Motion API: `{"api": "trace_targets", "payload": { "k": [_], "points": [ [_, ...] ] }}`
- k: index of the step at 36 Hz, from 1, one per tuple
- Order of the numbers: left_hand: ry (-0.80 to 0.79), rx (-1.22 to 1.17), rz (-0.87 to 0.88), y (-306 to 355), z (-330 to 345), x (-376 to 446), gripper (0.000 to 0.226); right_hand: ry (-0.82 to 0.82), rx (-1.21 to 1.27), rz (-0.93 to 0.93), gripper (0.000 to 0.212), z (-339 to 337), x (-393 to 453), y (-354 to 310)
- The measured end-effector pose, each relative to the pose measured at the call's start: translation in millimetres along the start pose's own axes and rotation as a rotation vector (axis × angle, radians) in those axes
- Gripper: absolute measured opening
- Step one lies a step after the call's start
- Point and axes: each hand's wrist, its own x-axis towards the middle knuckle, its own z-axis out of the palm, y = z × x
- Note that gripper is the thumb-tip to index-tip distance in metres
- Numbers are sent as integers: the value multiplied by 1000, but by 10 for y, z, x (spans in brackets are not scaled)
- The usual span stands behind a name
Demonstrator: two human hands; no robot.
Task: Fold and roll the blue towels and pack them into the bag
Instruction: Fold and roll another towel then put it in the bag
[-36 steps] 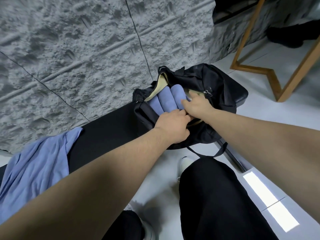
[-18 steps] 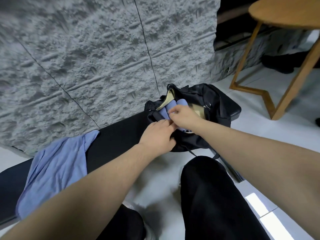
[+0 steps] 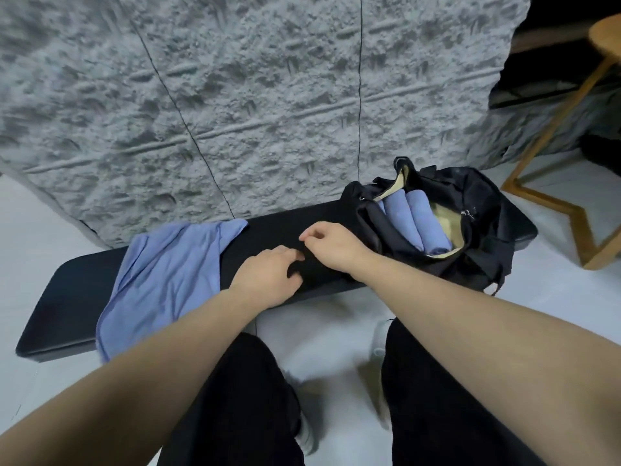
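Room: a rough grey stone wall (image 3: 235, 95) stood behind a long black table (image 3: 275, 230) on a pale floor (image 3: 322, 317).
Bag: the black bag (image 3: 484, 237) sat open on the table's right end, its tan lining showing.
Rolled towels: three blue rolled towels (image 3: 416, 220) lay side by side inside the bag.
Loose towel: one unfolded blue towel (image 3: 168, 277) lay spread over the table's left part, one edge hanging off the front.
Left hand: the left hand (image 3: 268, 280) hovered over the bare table middle, fingers loosely curled, holding nothing.
Right hand: the right hand (image 3: 331, 243) hung just beside it, fingers loosely bent, empty.
Change: both hands had left the bag's mouth and come toward the loose towel.
Beyond: a wooden stool (image 3: 551, 183) stood at right.
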Motion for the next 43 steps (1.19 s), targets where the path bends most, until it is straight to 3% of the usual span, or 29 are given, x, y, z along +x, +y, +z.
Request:
{"api": "trace_targets", "payload": {
  "k": [8,27,32,38,43],
  "points": [
    [-11,-108,-176,-727,338,-182,43,-100,47,29,23,636,234,-15],
    [298,13,-616,-1990,547,-454,40,-289,41,67,16,1561,656,19],
    [377,-101,-781,-2246,456,-441,42,-315,46,74,17,1654,707,-17],
    [353,-318,-1007,-2356,293,-479,48,-346,39,91,19,1739,715,-41],
    [302,-398,-1012,-2341,204,-433,49,-354,38,100,19,1738,715,-48]
  ]
}}
